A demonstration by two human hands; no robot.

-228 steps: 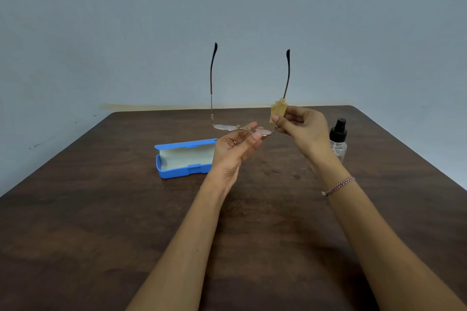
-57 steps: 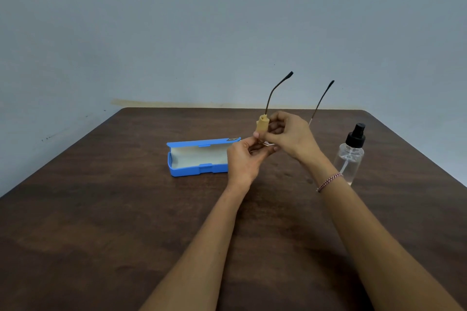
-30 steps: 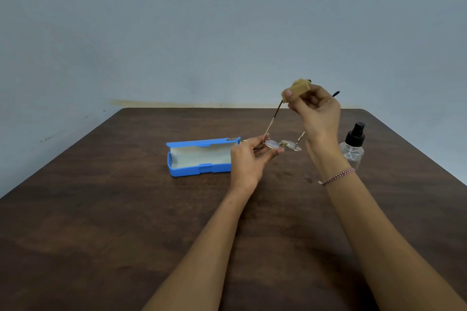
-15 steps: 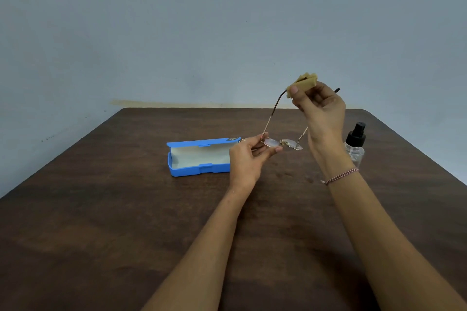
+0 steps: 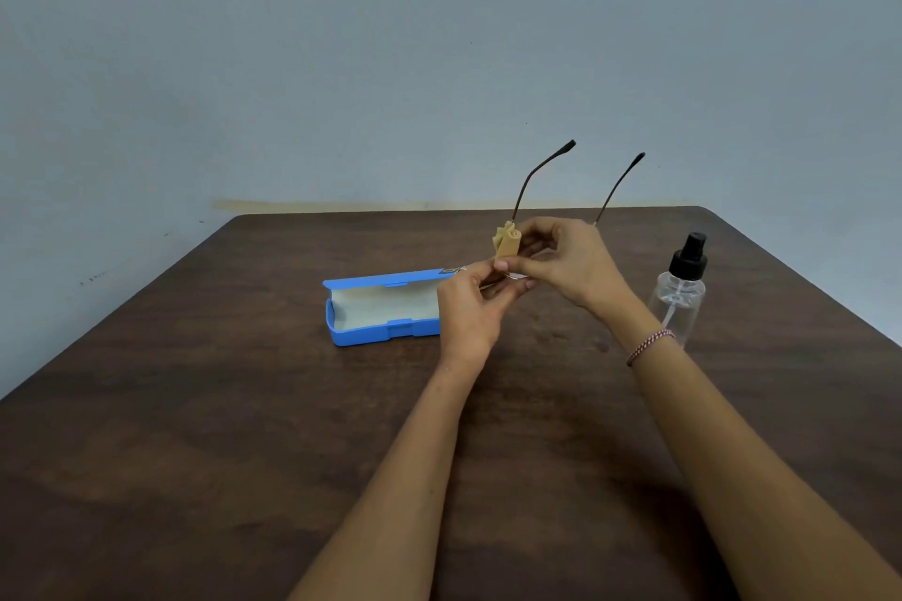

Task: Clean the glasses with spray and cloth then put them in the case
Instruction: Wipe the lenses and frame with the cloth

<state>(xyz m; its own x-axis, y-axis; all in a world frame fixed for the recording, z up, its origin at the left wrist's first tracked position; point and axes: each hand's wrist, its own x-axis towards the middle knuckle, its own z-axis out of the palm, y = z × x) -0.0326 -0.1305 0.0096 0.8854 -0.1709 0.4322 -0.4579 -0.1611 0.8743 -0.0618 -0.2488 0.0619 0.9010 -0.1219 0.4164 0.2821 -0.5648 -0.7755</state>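
Cleaning in progress: a person's left grip [image 5: 466, 307] and right grip [image 5: 573, 266] meet above the middle of a dark wooden surface [image 5: 219, 429], working on a pair of thin-framed glasses [image 5: 525, 190]. The left grip's fingers are curled round the front of the frame from below, with the lenses largely hidden behind the two hands. The right grip pinches a folded tan cloth [image 5: 507, 243] between thumb and fingers at the base of the temple arm nearer the case. Both temple arms are unfolded, slanting up and away toward the far edge, their dark tips set against a pale blue-grey wall [image 5: 341, 63]. A blue case [image 5: 380, 310] lies open on the surface just left of the hands, toward the far edge, its pale lining showing and its lid tipped back. A clear spray bottle [image 5: 678, 303] with a black pump top stands upright near the right edge, just beyond the right forearm and apart from the glasses. A braided bracelet [image 5: 651, 347] circles the right wrist
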